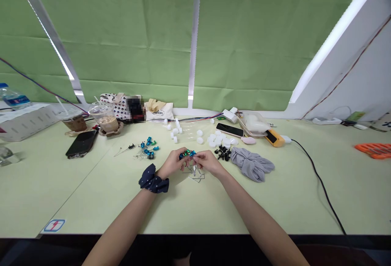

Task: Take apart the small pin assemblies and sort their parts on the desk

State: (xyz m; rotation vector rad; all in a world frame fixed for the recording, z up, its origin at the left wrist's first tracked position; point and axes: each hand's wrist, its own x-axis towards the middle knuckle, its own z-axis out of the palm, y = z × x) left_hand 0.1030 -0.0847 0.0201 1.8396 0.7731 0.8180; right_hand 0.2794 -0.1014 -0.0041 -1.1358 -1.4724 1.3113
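Observation:
My left hand (174,163), with a dark dotted scrunchie (153,179) at its wrist, is closed around small shiny blue and green pieces (187,153). Meeting it from the other side, my right hand (209,162) pinches a blue piece at the fingertips. The exact kind of these pieces is too small to tell. Bent silver wires (195,174) show just below the fingers; whether they hang from the pieces or lie on the table, I cannot tell. To the left lies a pile of similar blue and green pieces with thin wires (148,150), beside a black one (131,146).
White round caps (217,139), clear tubes (191,130) and small black parts (222,152) lie beyond my hands. A grey cloth (252,164), a phone (229,130) and a yellow device (274,138) are rightward. Drink cups (107,123) and a dark phone (82,144) stand left.

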